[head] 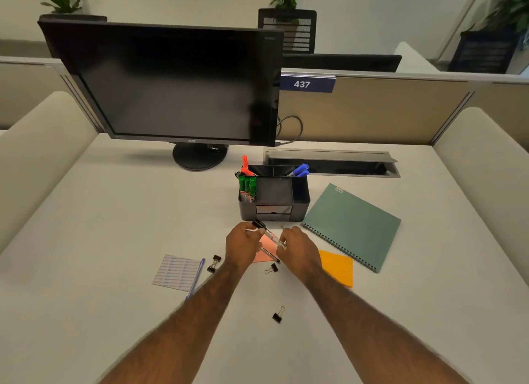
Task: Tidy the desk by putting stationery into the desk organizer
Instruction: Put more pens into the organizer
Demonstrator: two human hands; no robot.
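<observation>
A black-capped marker [269, 235] is pinched at its labelled barrel by the right hand [299, 249]; the left hand [242, 245] is curled at the cap end, though whether it grips cannot be told. Just beyond the grip the black plastic desk organizer [300, 209] is set, its boxy middle compartments open; round green markers [247, 187] are stood in its left slot. Under the grip a pink sticky note [264, 257] and a thin black pen [270, 254] are seen; right of it a flat orange pad [336, 266] and a spiral-bound green notebook [352, 226] are laid; bare matte desk [114, 226] is left open to the far left. A binder clip [278, 315] is found nearer.
</observation>
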